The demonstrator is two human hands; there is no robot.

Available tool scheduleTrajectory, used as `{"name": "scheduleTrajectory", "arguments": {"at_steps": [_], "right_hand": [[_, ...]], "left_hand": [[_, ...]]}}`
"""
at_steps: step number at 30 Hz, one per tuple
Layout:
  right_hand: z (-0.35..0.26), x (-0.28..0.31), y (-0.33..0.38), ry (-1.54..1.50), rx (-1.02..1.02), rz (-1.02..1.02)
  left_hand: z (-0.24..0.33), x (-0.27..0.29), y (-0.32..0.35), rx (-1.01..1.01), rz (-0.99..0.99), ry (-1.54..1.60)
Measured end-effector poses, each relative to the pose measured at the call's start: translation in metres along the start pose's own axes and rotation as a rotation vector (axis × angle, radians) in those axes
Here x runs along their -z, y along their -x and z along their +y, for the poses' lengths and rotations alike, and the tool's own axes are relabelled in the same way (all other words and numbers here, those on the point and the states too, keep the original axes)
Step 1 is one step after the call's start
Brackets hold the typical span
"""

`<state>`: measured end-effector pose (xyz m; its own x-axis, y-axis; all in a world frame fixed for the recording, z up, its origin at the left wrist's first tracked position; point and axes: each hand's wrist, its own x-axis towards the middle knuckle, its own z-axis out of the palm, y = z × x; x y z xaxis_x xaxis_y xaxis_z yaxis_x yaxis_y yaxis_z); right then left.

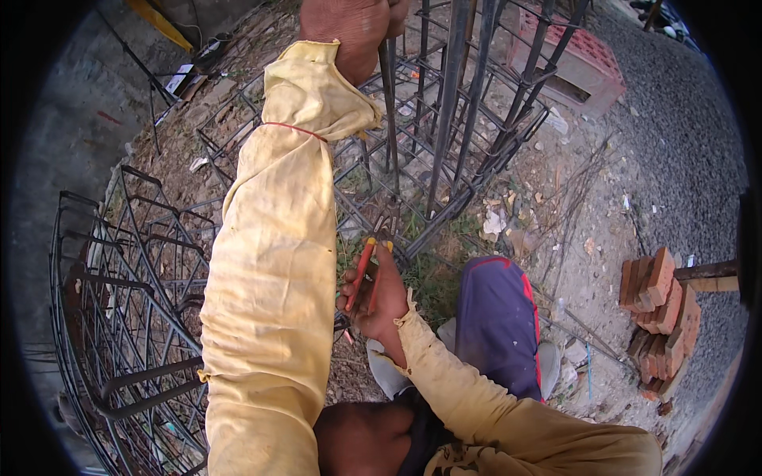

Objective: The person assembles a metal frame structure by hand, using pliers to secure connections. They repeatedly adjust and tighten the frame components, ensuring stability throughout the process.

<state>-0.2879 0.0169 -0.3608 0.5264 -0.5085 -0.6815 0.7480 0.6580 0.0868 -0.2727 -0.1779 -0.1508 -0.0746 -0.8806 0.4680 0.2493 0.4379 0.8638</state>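
At the top edge, my left hand (349, 36) is closed around an upright steel rebar (389, 111); its fingertips are mostly out of sight. My left sleeve (274, 238), pale yellow with a red band near the wrist, covers much of the middle left. Lower down, my right hand (379, 297) grips red-handled pliers (363, 274). Their metal jaws point up, close to the near corner of a rebar mesh (444, 218) at the foot of the upright bars. Whether the jaws touch wire or a bar, I cannot tell.
A bent-rebar cage (151, 278) stands at the left beside a grey wall (63, 135). A red plastic crate (567, 63) sits at the far right, near dark gravel (683, 119). Bricks (659, 317) are stacked at the right. My purple-trousered knee (496, 325) is near the mesh.
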Motion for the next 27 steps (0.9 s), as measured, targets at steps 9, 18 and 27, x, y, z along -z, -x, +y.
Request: {"name": "scheduleTrajectory", "arguments": {"at_steps": [9,18,27], "right_hand": [[0.013,0.026,-0.038,-0.583,-0.279,-0.869],[0.010,0.023,-0.015,-0.256,-0.021,-0.449],[0.004,0.009,0.001,0.335,0.203,0.059]], "left_hand": [[0.003,0.003,0.001,0.019,-0.024,0.056],[0.002,0.002,0.001,0.041,-0.026,0.041],[0.004,-0.004,-0.004,0.125,-0.029,0.065]]}}
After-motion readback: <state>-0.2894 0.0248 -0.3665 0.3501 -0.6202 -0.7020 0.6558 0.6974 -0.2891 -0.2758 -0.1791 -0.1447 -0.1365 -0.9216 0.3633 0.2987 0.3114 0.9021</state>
